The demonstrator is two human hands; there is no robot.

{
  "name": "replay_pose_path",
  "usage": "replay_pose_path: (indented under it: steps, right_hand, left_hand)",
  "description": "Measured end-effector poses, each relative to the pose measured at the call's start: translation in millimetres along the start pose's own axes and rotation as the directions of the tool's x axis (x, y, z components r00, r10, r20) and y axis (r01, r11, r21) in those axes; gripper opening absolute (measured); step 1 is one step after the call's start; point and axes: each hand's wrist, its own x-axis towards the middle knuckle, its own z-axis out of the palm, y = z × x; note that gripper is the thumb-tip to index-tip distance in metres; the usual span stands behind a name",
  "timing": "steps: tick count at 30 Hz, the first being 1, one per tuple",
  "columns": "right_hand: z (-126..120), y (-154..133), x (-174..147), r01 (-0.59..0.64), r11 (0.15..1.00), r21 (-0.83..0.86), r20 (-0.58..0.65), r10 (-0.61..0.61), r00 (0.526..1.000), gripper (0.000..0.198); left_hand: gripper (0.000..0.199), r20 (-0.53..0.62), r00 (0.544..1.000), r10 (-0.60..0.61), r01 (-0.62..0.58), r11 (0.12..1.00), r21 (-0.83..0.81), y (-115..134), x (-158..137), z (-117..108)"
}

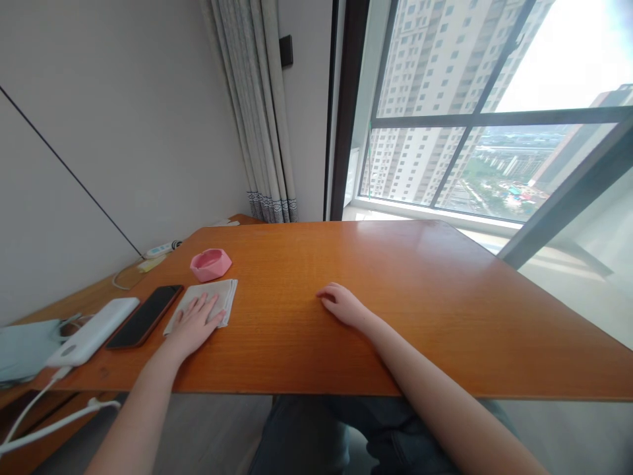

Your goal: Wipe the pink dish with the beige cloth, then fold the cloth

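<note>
My left hand [196, 325] lies flat with its fingers spread on a folded light grey cloth [225, 291], pressing it against the wooden table [297, 343]. The cloth is in neat layers, its right edge showing several folds. My right hand [342, 305] rests on the bare tabletop to the right of the cloth, fingers loosely bent and a small gap beside the thumb. Nothing shows in it. Just beyond the cloth stands a pink angular ashtray-like dish [211, 265]. A dark phone [145, 316] lies left of the cloth.
A white power bank [93, 332] with a plugged-in white cable [37, 396] lies at the left edge. Beside it is a pale blue packet [27, 349]. A power strip [163, 249] sits by the wall. Curtain [267, 119] and large windows [445, 158] stand behind the table.
</note>
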Motion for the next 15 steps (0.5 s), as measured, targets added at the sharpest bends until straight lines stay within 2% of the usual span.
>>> replay_pose_path:
  steps: [5, 11, 15]
  right_hand:
    - [0, 0, 0, 0.011, 1.000, -0.012, -0.009, -0.011, 1.000, 0.025]
    - [1, -2, -1, 0.040, 0.998, -0.056, 0.001, -0.040, 0.999, 0.026]
    - [1, -1, -1, 0.043, 0.997, -0.058, 0.006, -0.043, 0.999, 0.026]
  left_hand:
    - [0.067, -0.021, 0.999, 0.024, -0.024, 1.000, -0.009, -15, 6, 3]
    - [0.061, -0.157, 0.987, -0.016, 0.005, 0.997, -0.074, -22, 14, 9]
    - [0.054, -0.244, 0.970, 0.019, -0.040, 0.996, -0.083, -20, 11, 6]
